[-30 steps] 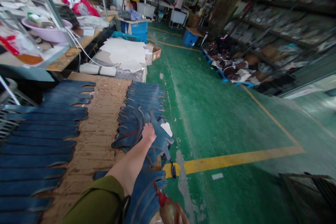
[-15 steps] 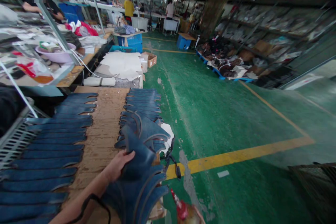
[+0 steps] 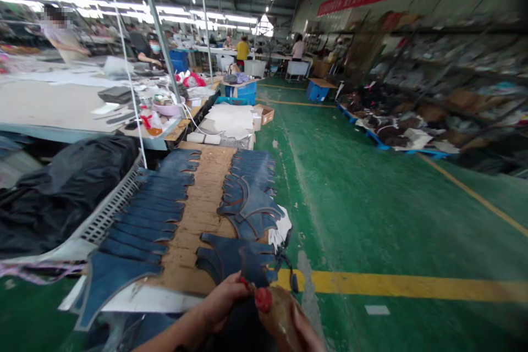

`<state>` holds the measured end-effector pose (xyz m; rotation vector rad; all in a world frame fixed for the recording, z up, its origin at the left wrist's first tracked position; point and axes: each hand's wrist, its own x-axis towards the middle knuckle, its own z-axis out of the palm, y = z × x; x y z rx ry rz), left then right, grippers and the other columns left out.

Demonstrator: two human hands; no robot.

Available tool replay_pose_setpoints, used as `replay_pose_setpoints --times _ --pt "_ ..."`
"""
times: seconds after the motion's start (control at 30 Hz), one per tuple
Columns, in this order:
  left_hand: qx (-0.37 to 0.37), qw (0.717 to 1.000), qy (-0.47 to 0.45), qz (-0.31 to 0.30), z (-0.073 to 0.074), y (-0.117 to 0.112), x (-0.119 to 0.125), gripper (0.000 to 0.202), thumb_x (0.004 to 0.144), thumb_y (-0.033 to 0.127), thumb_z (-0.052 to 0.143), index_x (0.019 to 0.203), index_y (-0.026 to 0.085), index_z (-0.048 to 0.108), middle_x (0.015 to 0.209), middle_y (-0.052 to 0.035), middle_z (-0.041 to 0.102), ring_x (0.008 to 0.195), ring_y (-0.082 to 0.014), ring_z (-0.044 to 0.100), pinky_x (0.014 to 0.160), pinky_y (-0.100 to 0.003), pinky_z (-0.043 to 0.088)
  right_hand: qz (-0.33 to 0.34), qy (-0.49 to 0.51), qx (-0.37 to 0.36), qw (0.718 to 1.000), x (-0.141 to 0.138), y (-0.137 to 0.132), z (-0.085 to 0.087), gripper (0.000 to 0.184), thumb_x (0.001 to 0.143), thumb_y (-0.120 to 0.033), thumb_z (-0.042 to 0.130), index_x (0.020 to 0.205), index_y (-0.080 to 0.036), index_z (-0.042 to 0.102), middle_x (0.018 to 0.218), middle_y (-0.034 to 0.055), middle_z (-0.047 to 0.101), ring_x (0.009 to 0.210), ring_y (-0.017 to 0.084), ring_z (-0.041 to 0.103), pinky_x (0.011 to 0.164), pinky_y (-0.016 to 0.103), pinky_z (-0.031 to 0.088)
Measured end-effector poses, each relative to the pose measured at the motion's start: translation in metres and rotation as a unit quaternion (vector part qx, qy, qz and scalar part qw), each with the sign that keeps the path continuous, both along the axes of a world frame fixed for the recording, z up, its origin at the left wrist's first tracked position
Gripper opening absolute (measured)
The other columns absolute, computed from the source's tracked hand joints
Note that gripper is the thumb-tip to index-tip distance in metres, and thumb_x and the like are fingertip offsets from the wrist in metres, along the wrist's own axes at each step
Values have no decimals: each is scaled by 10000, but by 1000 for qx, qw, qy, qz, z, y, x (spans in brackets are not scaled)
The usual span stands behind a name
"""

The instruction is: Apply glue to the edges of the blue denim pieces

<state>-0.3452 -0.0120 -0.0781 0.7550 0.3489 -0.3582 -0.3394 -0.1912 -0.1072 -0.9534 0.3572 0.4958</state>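
My left hand [image 3: 225, 300] is closed on a dark blue leather piece [image 3: 252, 265], blurred, with a darker part hanging below the fingers. My right hand [image 3: 305, 333] wraps round a yellowish squeeze bottle [image 3: 281, 313] with a red cap, its nozzle tip close to the left fingertips. Whether the tip touches the piece I cannot tell. Beyond the hands, blue leather pieces [image 3: 142, 214] overlap in a long row on the left of a brown cardboard sheet [image 3: 193, 214]. More blue pieces [image 3: 251, 203] lie along its right side, some stacked loosely.
A white plastic basket [image 3: 111, 209] with black fabric [image 3: 70, 192] stands at left. Behind it is a cluttered worktable [image 3: 61, 99]. Green floor [image 3: 363, 209] with yellow lines runs along the right. Pallets of material [image 3: 396, 126] sit by the shelves. Several people work farther back.
My left hand has moved down and right with the blue piece, off the right-hand row. The bottle has come up beside it. The view has swung left and up.
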Motion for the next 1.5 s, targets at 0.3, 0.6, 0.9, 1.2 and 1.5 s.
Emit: replay_pose_setpoints --times 0.3,0.6,0.9,1.2,1.5 --pt "-43 995 -69 -59 54 -8 2 345 658 299 794 924 115 677 749 -86 708 719 -204 679 730 -299 503 56 58 52 995 -21 -24 38 469 648 -499 745 1020 -213 729 882 87 764 499 161 612 396 246 409" --pt "56 985 -138 -83 92 -20 -13 326 700 398 759 818 120 636 670 -60 683 636 -172 640 684 -294 493 -82 -142 -2 986 -20 -69 76 511 578 -521 796 1000 -253 686 1035 76 724 922 281 665 782 380 534" --pt "220 956 -147 -125 118 -36 -18 465 777 566 602 980 149 564 490 5 617 478 -145 591 506 -226 419 -140 -493 -348 785 -24 -112 121 283 753 -455 692 912 -221 687 935 88 657 899 245 642 740 333 543" --pt "211 961 -135 -120 108 -39 -18 380 754 543 627 820 177 550 391 49 514 348 -89 433 418 -189 347 -122 -604 -457 641 -21 -117 123 187 813 -322 658 973 -227 646 903 75 649 824 214 650 669 315 557" --pt "207 967 -109 -96 106 -30 -20 469 680 599 680 841 172 569 373 72 461 322 -85 397 422 -209 363 -105 -633 -456 617 -18 -107 123 166 834 -318 636 977 -235 638 884 67 669 808 207 655 666 317 559"
